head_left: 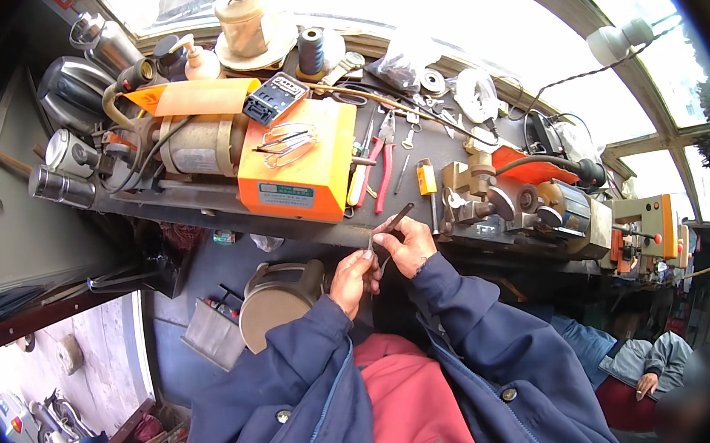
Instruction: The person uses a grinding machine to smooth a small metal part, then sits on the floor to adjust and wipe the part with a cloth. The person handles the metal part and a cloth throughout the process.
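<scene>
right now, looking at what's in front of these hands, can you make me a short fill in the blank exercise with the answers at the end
1. The dark, narrow tool is held in the person's ____ hand.
2. The pliers have handles coloured ____.
3. As seen in the picture, those pliers lie to the ____ of the big orange box.
4. The person's open jacket is dark ____ in colour.

Missing words: right; red; right; blue.

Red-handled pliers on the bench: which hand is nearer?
Right. The right hand is just below the red-handled pliers in the picture; the left hand is lower and farther left.
</scene>
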`<state>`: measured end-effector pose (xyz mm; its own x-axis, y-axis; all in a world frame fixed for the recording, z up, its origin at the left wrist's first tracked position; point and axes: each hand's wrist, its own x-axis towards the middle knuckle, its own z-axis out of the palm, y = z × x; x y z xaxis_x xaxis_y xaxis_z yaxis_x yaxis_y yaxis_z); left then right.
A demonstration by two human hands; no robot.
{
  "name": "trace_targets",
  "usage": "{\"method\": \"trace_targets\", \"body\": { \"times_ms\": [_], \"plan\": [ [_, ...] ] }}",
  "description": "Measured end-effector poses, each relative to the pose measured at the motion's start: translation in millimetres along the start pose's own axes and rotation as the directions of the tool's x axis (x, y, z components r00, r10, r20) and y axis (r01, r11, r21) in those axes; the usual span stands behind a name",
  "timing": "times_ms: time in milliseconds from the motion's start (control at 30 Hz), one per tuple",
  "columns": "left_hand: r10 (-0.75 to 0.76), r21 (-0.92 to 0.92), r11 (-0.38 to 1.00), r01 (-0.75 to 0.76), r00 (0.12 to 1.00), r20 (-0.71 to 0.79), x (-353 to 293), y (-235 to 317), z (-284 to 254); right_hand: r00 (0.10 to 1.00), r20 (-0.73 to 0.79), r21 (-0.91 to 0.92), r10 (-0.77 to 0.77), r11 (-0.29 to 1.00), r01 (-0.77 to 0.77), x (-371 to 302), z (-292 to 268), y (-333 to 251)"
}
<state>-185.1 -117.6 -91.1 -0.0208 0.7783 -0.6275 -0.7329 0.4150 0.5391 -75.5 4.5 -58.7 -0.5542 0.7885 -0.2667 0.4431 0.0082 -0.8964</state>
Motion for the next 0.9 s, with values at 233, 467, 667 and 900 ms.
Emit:
{"method": "trace_targets", "body": {
  "times_ms": [233, 467, 667, 900],
  "plan": [
    [0.054, 0.018, 0.998, -0.053, 0.997, -0.057, 5.0, -6.3, 0.7, 0.975, -0.024, -0.356, -0.219, 0.914, 0.196, -0.6, 13.1, -4.7],
    [0.013, -0.010, 1.000, -0.013, 0.999, -0.041, 4.8, -2.2, -0.5, 0.963, -0.235, -0.151, -0.132, 0.984, 0.098, 14.4, 14.7, -2.1],
    [-0.063, -0.127, 0.990, 0.067, 0.997, 0.036, 5.7, -4.2, -6.7, 0.981, -0.045, -0.314, -0.189, 0.935, 0.166, 9.5, 10.4, 1.3],
    [-0.084, -0.193, 0.976, 0.102, 0.991, 0.103, 7.5, -2.7, -13.1, 1.000, -0.015, -0.108, 0.006, 0.994, -0.008, 14.0, 9.4, 3.3]
  ]
}}
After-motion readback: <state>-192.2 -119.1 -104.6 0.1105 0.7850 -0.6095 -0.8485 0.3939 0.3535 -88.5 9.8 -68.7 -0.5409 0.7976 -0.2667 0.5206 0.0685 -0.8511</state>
